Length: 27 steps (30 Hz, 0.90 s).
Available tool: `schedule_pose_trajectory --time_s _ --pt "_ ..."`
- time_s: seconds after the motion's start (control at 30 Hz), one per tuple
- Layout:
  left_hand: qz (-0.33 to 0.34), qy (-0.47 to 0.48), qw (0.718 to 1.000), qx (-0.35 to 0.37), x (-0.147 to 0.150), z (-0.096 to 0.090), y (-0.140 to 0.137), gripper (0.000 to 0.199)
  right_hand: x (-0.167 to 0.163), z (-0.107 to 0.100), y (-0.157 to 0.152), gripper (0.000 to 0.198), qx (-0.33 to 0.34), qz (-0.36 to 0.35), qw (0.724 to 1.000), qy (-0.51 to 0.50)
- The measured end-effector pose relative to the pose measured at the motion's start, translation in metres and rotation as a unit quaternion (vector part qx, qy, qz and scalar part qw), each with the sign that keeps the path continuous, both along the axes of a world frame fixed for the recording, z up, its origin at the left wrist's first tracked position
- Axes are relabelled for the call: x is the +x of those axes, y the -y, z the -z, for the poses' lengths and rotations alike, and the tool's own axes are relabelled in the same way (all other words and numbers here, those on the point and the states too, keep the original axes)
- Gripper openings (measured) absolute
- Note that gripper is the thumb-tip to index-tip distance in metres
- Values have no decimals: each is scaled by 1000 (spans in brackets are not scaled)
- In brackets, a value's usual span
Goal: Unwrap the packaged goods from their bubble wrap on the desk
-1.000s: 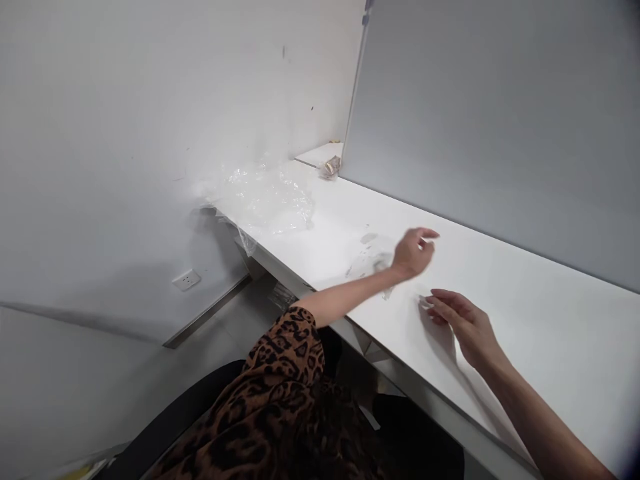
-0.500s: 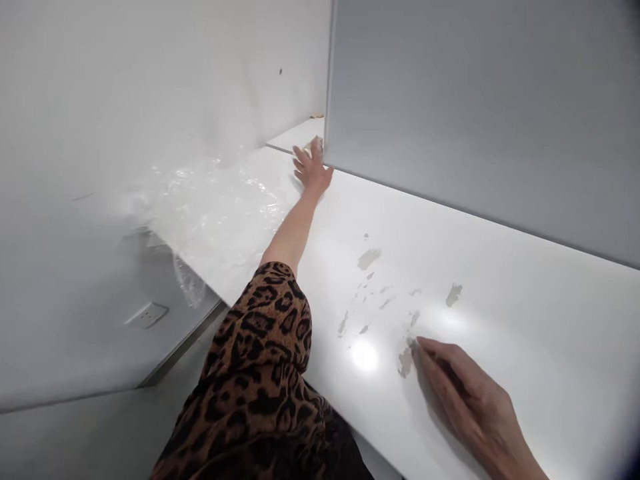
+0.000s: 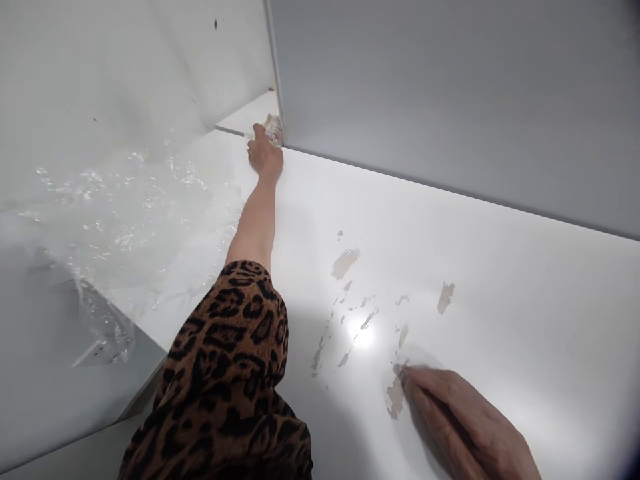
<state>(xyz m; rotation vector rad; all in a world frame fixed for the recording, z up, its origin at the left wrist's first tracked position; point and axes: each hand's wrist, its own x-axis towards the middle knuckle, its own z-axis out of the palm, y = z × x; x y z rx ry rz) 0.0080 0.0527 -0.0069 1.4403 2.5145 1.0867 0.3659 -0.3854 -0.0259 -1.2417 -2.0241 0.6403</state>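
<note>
My left hand (image 3: 266, 157) curls against a clear plastic packet (image 3: 275, 129) beside the gray partition (image 3: 450, 100), whether gripping I cannot tell; my right hand (image 3: 467, 417), fingertips pinched together, is near grayish patches (image 3: 395, 401) on the bench (image 3: 550, 293).

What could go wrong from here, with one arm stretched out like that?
The crinkled clear plastic sheet, beside the bare left forearm, hangs partly over the edge of the white table; a brush might drag it off. The left hand is at a small clear-wrapped packet near the tall grey panel, which the packet could bump. The right hand is beside irregular greyish-brown patches; if those are flaking, rubbing might loosen more.
</note>
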Motion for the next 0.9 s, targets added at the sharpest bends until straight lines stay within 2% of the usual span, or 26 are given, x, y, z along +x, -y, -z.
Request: schedule_pose_trajectory --time_s 0.1,0.2,0.3,0.43,0.7,0.8,0.9 --pt "-25 -11 999 -19 4 -1 25 46 -2 -5 -4 29 16 -18 1000 -9" --pt "-27 -22 999 -42 12 -2 61 48 -7 -6 -7 23 50 -19 998 -27" --pt "1 -34 998 -47 28 -1 102 47 -9 -3 -8 21 67 -21 997 -35" --pt "54 -44 996 -48 64 3 160 49 -8 4 -12 21 68 -17 997 -39" --pt "215 -31 976 -9 150 13 271 48 -8 6 -25 26 5 -14 996 -84" --pt "229 -17 972 41 171 10 294 42 -4 5 -32 28 -25 1 990 -142" --pt "222 15 969 106 187 -1 308 35 5 5 -40 37 -81 35 968 -236"
